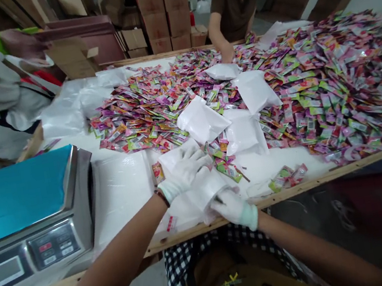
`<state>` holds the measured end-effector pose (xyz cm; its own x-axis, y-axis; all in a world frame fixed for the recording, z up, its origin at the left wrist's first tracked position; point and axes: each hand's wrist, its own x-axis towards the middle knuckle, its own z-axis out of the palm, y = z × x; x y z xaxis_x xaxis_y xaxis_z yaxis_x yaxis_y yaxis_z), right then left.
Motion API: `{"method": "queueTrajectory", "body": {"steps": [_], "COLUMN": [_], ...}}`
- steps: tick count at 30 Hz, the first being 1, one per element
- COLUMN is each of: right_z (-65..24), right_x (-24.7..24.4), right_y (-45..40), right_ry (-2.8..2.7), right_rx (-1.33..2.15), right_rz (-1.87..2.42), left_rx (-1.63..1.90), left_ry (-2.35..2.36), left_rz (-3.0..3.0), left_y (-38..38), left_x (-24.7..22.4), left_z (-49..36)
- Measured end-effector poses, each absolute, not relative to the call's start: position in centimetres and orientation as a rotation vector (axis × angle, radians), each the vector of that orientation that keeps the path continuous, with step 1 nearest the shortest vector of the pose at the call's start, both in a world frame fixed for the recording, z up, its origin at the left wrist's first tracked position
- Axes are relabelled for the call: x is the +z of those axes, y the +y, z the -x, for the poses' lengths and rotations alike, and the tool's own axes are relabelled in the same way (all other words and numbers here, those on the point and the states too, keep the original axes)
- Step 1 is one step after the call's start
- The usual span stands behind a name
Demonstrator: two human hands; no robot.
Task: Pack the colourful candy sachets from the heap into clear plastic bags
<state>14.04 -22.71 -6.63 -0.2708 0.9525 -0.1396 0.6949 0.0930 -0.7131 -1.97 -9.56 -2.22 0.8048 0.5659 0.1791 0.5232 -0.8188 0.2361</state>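
The person's left forearm angled in from the lower left, its gloved left hand (pixel 189 166) palm down, fingers extended and slightly spread toward the far right, flat over a white bag (pixel 206 187). The right forearm came from the lower right, and the gloved right hand (pixel 231 206) reached leftward with bent fingers at the bag's near right edge; how firmly they had closed was impossible to tell. The bag lay between the hands by the near edge of the table (pixel 284 156), one end toward the right hand and the other toward the left; its long axis seemed to slant, though the hands partly covered it. Filled white pouches (pixel 204 120) lay just beyond, against a heap of small packets (pixel 313 88). A scale (pixel 27 204) stood to the left.
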Motion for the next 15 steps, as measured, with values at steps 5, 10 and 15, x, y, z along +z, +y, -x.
{"method": "queueTrajectory", "body": {"steps": [5, 10, 15], "right_z": [-16.5, -15.5, -13.5], "right_x": [-6.2, -6.6, -7.0], "right_y": [-23.7, -21.1, -19.1], "right_ry": [-2.654, -2.887, -2.991], "right_rx": [0.615, 0.550, 0.485], "right_rz": [1.379, 1.312, 1.396], "left_rx": [0.345, 0.251, 0.263], "left_ry": [0.904, 0.759, 0.836], "left_rz": [-2.911, -2.993, -2.955], "left_y": [-11.9, -10.6, -11.0], "left_x": [-6.8, -7.3, -7.7], "left_z": [2.5, 3.6, 1.6]}}
